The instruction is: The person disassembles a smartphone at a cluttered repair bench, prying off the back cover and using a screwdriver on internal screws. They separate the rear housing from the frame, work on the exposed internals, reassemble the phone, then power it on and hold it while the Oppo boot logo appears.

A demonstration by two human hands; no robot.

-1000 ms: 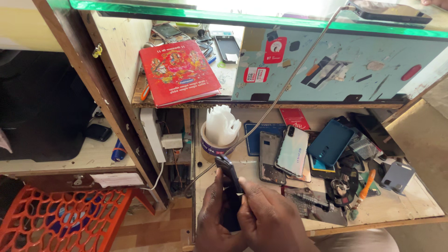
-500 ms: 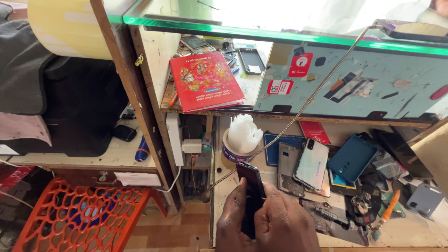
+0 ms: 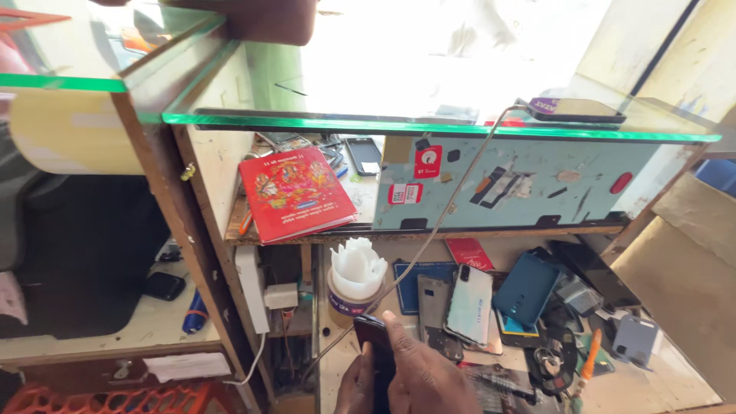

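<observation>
Cluttered repair counter [image 3: 675,376] under a green-edged glass shelf [image 3: 429,126]. Both hands low at centre: right hand [image 3: 425,376] and left hand [image 3: 354,387] clamped together around a dark phone [image 3: 374,337], held upright above the counter; nothing shows it opened. A thin cable [image 3: 452,203] runs down toward it. Red booklet [image 3: 295,192], slanted, on middle shelf. Red-and-white stickers [image 3: 428,162] on pale blue panel. White-topped tub [image 3: 354,280] just behind the phone.

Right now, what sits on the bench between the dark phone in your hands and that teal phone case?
In the head view, between the dark phone and the teal phone case lie a grey phone back panel and a white phone, face down.
</observation>
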